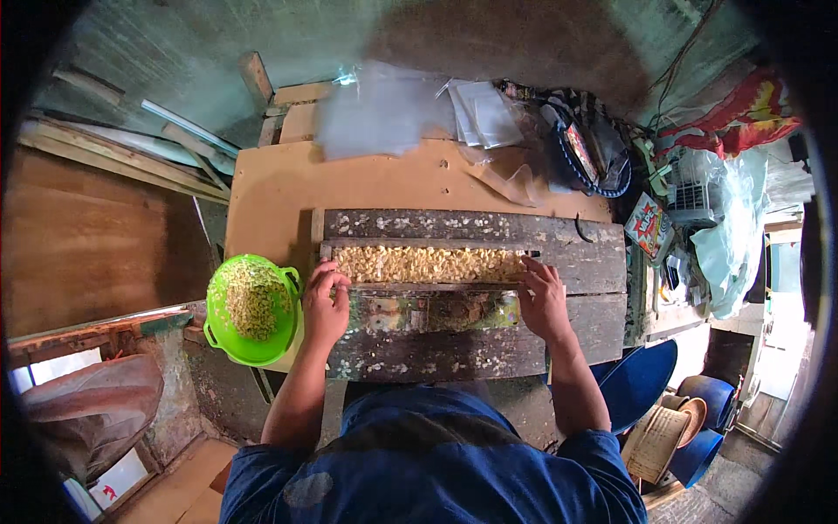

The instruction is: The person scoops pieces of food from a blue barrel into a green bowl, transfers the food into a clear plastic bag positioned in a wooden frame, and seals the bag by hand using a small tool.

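Observation:
A long, flat plastic bag of pale beans [428, 265] lies across the dark wooden board [419, 225], between low wooden strips. At its left end my left hand [326, 301] has its fingers curled onto the edge. My right hand [543, 301] closes over the opposite end, thumb and fingers drawn together. A small black piece [532, 253] shows beside the right fingertips; its kind is unclear. Left of my left forearm stands a bright green colander [278, 336] with loose pale beans heaped inside.
Clear plastic sheets [485, 113] lie at the back of the tan tabletop [279, 188]. A dark blue basket [615, 175] sits at the back right, and a curved black object [583, 229] rests on the board. Blue tubs [642, 384] stand low on the right.

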A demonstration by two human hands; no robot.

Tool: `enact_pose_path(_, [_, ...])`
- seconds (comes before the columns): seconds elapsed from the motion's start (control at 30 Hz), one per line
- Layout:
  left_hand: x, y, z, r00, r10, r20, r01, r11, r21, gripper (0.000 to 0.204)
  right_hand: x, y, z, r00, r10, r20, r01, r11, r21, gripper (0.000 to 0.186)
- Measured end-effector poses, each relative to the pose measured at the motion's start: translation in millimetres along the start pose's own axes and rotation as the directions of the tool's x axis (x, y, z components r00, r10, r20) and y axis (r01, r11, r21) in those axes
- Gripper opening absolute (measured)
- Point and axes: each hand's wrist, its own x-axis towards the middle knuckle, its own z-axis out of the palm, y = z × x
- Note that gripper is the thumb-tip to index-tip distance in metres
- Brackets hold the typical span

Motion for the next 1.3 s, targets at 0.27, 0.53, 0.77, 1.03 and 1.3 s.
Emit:
enact_pose_path(0.27, [6.1,3.4,1.3,1.000,-0.005,-0.002,0.005,0.998,-0.056,0.010,6.8,-3.0,-2.0,0.999,0.007,0.047,-0.006,1.000,-0.023,0.031])
enact_pose_path(0.53, [6.1,-2.4,5.5,0.998,-0.038,-0.045,0.040,0.998,0.047,0.014,12.6,5.4,2.1,0.998,0.038,0.057,-0.043,0.995,0.091,0.019])
enact_pose_path(0.77, [13.7,6.7,13.8,0.966,-0.222,-0.133,0.206,0.970,-0.125,0.010,22.6,-3.7,-5.6,0.999,0.037,0.019,-0.040,0.985,0.170,0.014])
enact_pose_path(1.03, [20.0,-2.1,21.0,0.975,-0.139,-0.174,0.141,0.990,0.003,0.007,25.5,6.4,0.4,0.990,0.125,0.071,-0.137,0.969,0.206,0.011])
enact_pose_path(1.3, [22.1,7.9,17.3,0.965,-0.222,-0.139,0.222,0.975,-0.011,0.009,31.2,-9.5,-1.3,0.975,0.220,-0.028,-0.214,0.966,0.148,0.017])
